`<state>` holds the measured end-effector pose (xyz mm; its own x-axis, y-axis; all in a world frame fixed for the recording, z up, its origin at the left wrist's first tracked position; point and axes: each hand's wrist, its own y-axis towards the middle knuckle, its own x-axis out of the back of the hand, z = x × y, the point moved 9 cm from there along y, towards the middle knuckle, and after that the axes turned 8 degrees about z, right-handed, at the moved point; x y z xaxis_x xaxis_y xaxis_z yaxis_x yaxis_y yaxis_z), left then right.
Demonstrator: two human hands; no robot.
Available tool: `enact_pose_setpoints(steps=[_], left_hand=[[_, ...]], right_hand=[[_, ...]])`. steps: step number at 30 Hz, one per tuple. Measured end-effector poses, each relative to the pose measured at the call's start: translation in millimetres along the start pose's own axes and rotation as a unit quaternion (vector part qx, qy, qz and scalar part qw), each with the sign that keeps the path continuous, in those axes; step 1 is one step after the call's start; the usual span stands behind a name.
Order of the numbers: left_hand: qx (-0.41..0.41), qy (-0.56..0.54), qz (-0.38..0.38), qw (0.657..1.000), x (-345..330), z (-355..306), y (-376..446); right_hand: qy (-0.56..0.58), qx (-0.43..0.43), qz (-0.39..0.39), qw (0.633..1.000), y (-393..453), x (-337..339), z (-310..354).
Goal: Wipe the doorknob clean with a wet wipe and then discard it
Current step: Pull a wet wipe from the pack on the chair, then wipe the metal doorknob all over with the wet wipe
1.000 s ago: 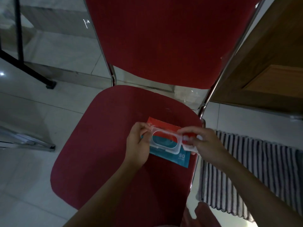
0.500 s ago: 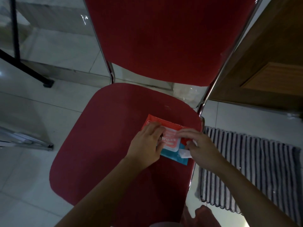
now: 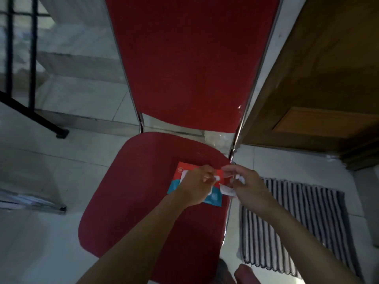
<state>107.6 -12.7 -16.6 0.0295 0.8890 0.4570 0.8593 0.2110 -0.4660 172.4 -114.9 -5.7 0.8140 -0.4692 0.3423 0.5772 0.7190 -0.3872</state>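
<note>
On red chair seat (image 3: 131, 191): wipes pack (image 3: 177, 178), pinned under left hand (image 3: 195, 186); right hand (image 3: 249, 186) pinches white wipe (image 3: 226, 190). Striped mat (image 3: 297, 222) right, wooden door (image 3: 320, 78) far right.

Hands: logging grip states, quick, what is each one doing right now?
Left hand: pressing down on the wipes pack, fingers curled.
Right hand: pinching a white wet wipe.

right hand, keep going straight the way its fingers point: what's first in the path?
Likely the left hand: the right hand points left over the wipes pack on the red chair seat, fingertips nearly meeting. Depth unclear; it could graze the pack first.
</note>
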Motion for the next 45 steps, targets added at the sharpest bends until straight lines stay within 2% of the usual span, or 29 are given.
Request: enact_pose_setpoints(steps=[2, 4, 8, 15, 18, 21, 25, 28, 33, 36, 38, 41, 45], left_hand=[[-0.053, -0.087, 0.021, 0.995, 5.1, -34.9, -21.8], [-0.086, -0.104, 0.035, 0.99, 11.6, -61.3, -41.4], [-0.147, -0.039, 0.043, 0.987, 34.4, -131.3, -87.1], [-0.299, 0.075, -0.078, 0.948, 99.7, -274.0, -140.9], [-0.325, 0.047, -0.099, 0.939, 120.0, -325.0, -149.7], [-0.35, -0.011, -0.072, 0.934, 123.5, -375.6, -152.8], [-0.356, -0.112, -0.035, 0.927, 112.4, -430.7, -145.4], [-0.355, -0.146, -0.028, 0.923, 93.0, -470.9, -133.1], [-0.358, -0.166, -0.006, 0.919, 37.9, -546.3, -109.2], [-0.347, -0.219, 0.036, 0.911, -1.5, -588.0, -91.8], [-0.322, -0.273, 0.08, 0.903, -28.2, -608.2, -77.6], [-0.284, -0.297, 0.116, 0.904, -68.1, -636.0, -54.5], [-0.258, -0.309, 0.144, 0.904, -107.9, -669.8, -19.8]], right_hand=[[0.005, -0.001, -0.024, 1.0, -13.1, 17.4, 20.0], [0.015, -0.004, -0.038, 0.999, -23.2, 28.0, 36.3], [0.102, 0.01, -0.061, 0.993, -70.9, 65.3, 93.8], [0.119, 0.061, -0.089, 0.987, -129.4, 130.6, 190.5], [0.153, 0.091, -0.076, 0.981, -148.8, 163.4, 221.0], [0.232, 0.137, -0.083, 0.959, -171.8, 203.3, 242.4], [0.307, 0.179, -0.098, 0.93, -203.2, 267.5, 249.5], [0.346, 0.179, -0.074, 0.918, -218.2, 311.1, 246.5], [0.321, 0.175, -0.046, 0.93, -244.3, 383.9, 235.2], [0.29, 0.192, -0.099, 0.932, -264.8, 441.2, 221.9], [0.319, 0.215, -0.143, 0.912, -277.7, 479.0, 211.4], [0.356, 0.24, -0.198, 0.881, -292.7, 533.8, 192.1], [0.35, 0.233, -0.244, 0.874, -302.5, 592.3, 165.2]])
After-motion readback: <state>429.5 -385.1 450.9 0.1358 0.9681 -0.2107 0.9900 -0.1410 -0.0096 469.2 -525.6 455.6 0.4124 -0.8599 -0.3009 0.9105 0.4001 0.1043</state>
